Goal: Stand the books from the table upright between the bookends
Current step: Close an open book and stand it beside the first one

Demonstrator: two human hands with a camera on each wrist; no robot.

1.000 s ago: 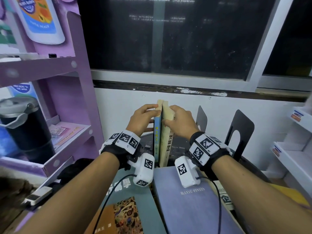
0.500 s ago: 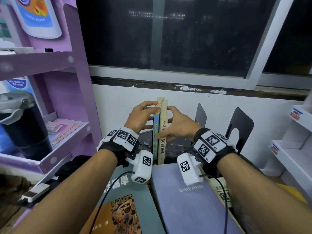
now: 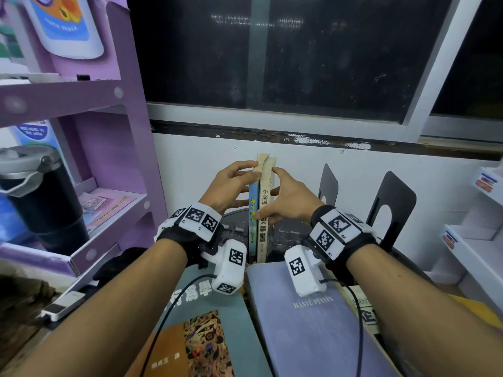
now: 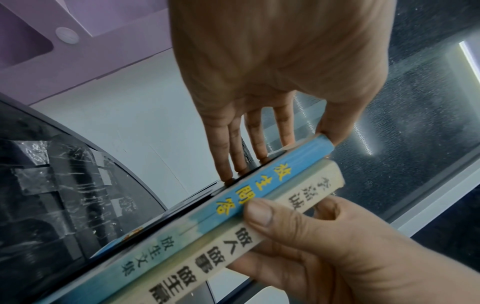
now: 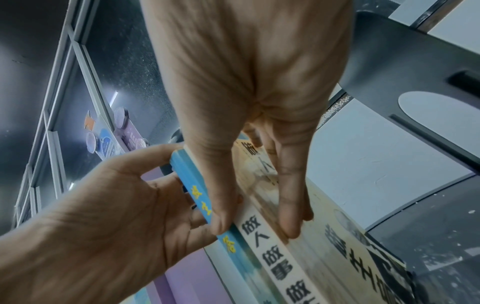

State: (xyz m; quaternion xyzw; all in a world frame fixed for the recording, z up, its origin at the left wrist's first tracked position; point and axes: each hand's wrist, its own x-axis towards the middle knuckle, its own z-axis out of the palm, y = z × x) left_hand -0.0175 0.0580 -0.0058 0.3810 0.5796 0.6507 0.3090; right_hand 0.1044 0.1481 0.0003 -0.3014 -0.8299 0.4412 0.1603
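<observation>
Two upright books [image 3: 258,210] stand pressed between both hands.

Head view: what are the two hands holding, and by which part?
Two upright books, pressed together. The left hand grips the blue-spined book near its top; the right hand holds the cream-spined book, thumb across both spines, fingers on its cover.

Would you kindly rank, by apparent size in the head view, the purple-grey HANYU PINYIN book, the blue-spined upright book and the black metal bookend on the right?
1. Purple-grey HANYU PINYIN book, though it lies nearest the camera.
2. Black metal bookend on the right.
3. Blue-spined upright book, showing mostly its narrow spine.
</observation>
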